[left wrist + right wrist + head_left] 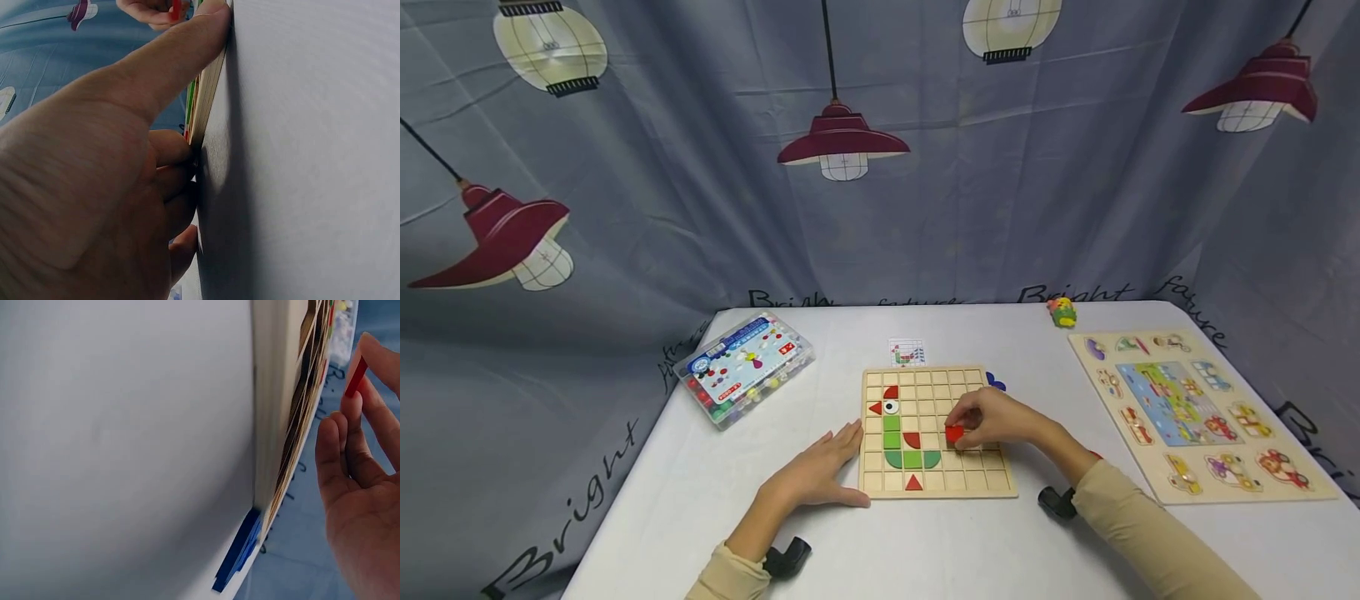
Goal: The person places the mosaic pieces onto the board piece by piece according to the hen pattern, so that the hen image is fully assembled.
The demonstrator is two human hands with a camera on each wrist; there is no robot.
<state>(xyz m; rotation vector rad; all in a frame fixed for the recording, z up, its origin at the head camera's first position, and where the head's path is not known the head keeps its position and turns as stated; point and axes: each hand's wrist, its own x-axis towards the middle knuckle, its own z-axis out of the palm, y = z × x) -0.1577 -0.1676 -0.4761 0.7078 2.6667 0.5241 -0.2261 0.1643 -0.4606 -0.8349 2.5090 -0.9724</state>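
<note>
A wooden grid board (958,482) lies on the table, with red and green tiles and a white eye tile (891,407) set in its left part. Between thumb and fingers my right hand (996,415) pinches a red tile (954,434) over the board's right half. The right wrist view shows that tile (356,377) edge-on, held apart from the board. My left hand (816,468) rests at the board's left edge, fingers extended and thumb by the near corner. Blue pieces (996,382) lie against the far right edge, partly hidden by the board.
A small printed card (907,352) lies behind the board. At the back left sits a clear case (747,367) of coloured pieces. A large wooden picture puzzle (1183,408) covers the right side, and a small colourful figure (1062,312) stands near the back edge.
</note>
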